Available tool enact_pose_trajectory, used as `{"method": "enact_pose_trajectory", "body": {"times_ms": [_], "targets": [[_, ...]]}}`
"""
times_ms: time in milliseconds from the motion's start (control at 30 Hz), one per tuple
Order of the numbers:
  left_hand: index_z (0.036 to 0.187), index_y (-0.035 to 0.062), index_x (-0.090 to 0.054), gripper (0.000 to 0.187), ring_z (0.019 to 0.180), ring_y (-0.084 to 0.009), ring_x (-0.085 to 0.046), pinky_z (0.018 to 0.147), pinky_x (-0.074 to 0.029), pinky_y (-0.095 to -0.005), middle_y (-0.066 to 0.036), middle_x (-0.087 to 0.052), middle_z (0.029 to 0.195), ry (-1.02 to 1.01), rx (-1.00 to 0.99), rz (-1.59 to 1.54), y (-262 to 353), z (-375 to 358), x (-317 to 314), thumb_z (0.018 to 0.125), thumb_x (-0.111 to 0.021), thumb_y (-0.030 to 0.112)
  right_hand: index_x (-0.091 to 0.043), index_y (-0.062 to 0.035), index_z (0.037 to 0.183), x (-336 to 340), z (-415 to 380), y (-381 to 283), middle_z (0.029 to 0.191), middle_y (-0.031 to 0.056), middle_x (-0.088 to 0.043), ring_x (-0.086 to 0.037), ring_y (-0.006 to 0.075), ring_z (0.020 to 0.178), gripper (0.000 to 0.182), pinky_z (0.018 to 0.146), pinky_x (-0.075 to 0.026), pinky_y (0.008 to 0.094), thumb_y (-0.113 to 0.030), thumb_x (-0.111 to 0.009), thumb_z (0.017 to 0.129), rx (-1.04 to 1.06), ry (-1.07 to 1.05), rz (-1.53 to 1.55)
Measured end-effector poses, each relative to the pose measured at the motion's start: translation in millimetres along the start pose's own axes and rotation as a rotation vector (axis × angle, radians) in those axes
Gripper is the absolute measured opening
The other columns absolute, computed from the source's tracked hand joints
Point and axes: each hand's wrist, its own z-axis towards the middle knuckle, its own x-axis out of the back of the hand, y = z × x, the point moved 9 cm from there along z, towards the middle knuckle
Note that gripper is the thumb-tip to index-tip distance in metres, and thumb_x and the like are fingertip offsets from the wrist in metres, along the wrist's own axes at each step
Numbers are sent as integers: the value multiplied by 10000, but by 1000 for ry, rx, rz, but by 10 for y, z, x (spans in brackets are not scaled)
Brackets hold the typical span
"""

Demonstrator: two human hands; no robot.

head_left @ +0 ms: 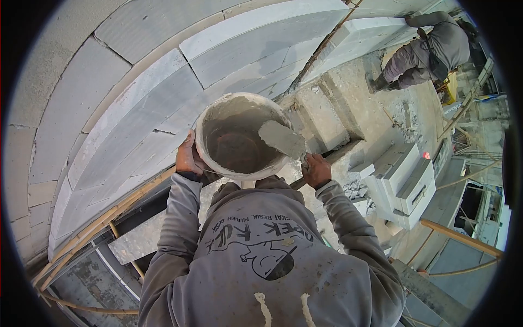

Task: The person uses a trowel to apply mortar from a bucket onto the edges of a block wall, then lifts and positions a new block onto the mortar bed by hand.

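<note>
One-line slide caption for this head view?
Left hand grips a mortar bucket while right hand holds a loaded trowel beside a block wall.

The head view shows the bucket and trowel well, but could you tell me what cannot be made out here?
- Trowel handle: hidden inside the right hand.
- Left hand fingers: hidden behind the bucket wall.
- Bucket contents: dark, too shadowed to tell how much mortar remains.
- Co-worker: head and hands cut off at the fisheye edge.
- Sweatshirt print: partly legible only.

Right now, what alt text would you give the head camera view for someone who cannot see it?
A person's left hand grips the rim of a mortar-caked bucket while the right hand holds a trowel loaded with grey mortar over it. A pale block wall stands alongside, and another worker crouches farther off.
</note>
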Motion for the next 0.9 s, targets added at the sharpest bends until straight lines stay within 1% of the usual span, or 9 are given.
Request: {"method": "enact_pose_trajectory", "body": {"times_ms": [67, 133, 267, 467, 533, 700, 767, 867, 900], "targets": [[1162, 7, -532, 387, 984, -267, -590, 894, -460, -407, -130, -605, 1108, 1, -20, -20, 18, -130, -101, 932, -497, 317, -535, -99, 1035, -116, -26, 121, 927, 129, -568, -570, 332, 907, 358, 763, -478, 427, -202, -647, 711, 6, -32, -46], [1171, 8, -525, 392, 997, -265, -585, 885, -470, -410, -129, -597, 1119, 0, -11, -11, -40, -253, -137, 938, -486, 321, -487, -115, 1075, -337, -118, 304, 961, 125, -529, -546, 331, 944, 434, 761, -480, 430, -173, -666, 684, -49, -240, -80], [1231, 2, -474, 444, 1092, -279, -533, 954, -415, -425, -145, -544, 1208, -6, -6, 30, -118, -462, -275, 951, -442, 346, -457, -112, 1072, -423, -418, 426, 956, 122, -524, -542, 327, 954, 483, 761, -482, 433, -139, -685, 648, 9, -260, -76], [1223, 14, -490, 427, 1045, -260, -565, 898, -471, -422, -133, -565, 1168, -86, 55, 43, -243, -528, -402, 944, -465, 337, -478, -68, 1047, -533, -814, 614, 924, 146, -523, -543, 337, 897, 404, 713, -499, 433, -107, -608, 666, 49, -151, -52], [1230, 15, -485, 437, 1057, -258, -560, 913, -462, -417, -135, -561, 1174, -75, -41, 84, -160, -533, -433, 943, -462, 344, -483, -71, 1033, -375, -878, 603, 913, 148, -521, -545, 341, 882, 387, 701, -499, 436, -95, -598, 664, 69, -50, -14], [1218, -2, -495, 436, 1047, -246, -565, 895, -464, -394, -131, -573, 1159, -151, 24, 87, -151, -550, -546, 939, -480, 333, -470, -83, 1025, -289, -1136, 826, 904, 138, -510, -546, 336, 871, 383, 690, -500, 435, -77, -604, 667, -10, -116, -94], [1191, -22, -510, 424, 1033, -236, -570, 887, -464, -379, -129, -582, 1141, -53, -74, 143, -46, -555, -497, 944, -476, 321, -461, -95, 995, -110, -1235, 948, 908, 128, -509, -550, 331, 877, 366, 709, -503, 430, -68, -614, 663, -77, -79, -138], [1178, -38, -518, 420, 1031, -227, -568, 893, -458, -367, -131, -583, 1136, -76, -169, 93, 229, -568, -525, 949, -471, 312, -461, -101, 1018, 105, -1328, 1130, 914, 126, -506, -550, 331, 889, 388, 704, -500, 440, -61, -613, 662, -140, -139, -211], [1268, -23, -449, 455, 1086, -258, -545, 932, -433, -394, -153, -543, 1208, -68, -212, 160, 308, -590, -544, 958, -434, 309, -484, -52, 1020, 204, -1278, 1186, 970, 148, -535, -542, 353, 937, 368, 742, -481, 430, -86, -622, 680, -262, -137, -185]]}}
